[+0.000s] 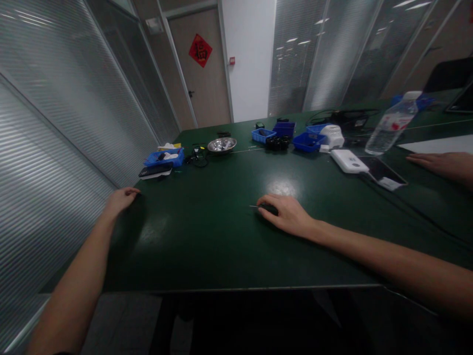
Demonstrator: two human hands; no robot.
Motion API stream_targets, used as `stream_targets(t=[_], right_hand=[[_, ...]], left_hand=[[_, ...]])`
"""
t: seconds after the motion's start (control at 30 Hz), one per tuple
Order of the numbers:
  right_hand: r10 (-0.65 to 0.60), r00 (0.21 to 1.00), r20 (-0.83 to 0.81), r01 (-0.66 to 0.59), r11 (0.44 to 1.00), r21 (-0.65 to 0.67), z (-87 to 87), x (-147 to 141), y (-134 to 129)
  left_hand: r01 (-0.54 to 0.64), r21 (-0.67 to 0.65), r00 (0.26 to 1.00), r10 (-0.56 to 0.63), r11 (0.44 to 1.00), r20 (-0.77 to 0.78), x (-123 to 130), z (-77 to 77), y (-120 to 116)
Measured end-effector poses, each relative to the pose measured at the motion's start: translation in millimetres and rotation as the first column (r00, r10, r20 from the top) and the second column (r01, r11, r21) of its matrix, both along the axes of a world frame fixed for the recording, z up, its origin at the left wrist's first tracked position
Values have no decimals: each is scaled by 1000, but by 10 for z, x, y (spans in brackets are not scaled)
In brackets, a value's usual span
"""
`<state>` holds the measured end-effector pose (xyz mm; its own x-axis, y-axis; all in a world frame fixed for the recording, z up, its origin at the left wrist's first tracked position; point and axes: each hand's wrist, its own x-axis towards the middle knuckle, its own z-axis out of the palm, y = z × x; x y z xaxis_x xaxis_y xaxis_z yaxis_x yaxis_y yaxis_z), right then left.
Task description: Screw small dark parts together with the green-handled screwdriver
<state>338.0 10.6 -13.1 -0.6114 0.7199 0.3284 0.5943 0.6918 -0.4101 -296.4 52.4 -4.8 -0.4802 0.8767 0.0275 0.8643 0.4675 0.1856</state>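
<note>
My right hand (286,213) rests on the green table (207,231), its fingers wrapped round a small dark tool (270,208) with a thin metal shaft that points left. At the table's left edge is my left hand (123,198), fingers bent together; a tiny dark bluish bit shows at the fingertips, too small to name. Beyond my left hand lie a black flat case (155,170) and a blue basket (165,158) with small items in it.
A metal bowl (222,144) and blue trays (308,142) stand toward the back. At right are a white power bank (349,161), a dark phone (382,170), a cable, a water bottle (392,123) and another person's hand (443,165) by a white sheet.
</note>
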Motion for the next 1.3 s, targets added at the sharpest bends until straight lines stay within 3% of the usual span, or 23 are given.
stream_targets(t=[0.23,0.73,1.3], right_hand=[[1,1000,2,-1,1000,-24,31,-9,-18],[2,1000,2,-2,1000,6,10,-9,-5],[0,1000,2,0,1000,-17,16,-12,-7]], left_hand=[[29,-27,999,-30,999,-43,-55,-1,17],[98,-22,995,-98,995,-29,126,140,-113],[42,75,998,-45,996,37,231,185,-119]])
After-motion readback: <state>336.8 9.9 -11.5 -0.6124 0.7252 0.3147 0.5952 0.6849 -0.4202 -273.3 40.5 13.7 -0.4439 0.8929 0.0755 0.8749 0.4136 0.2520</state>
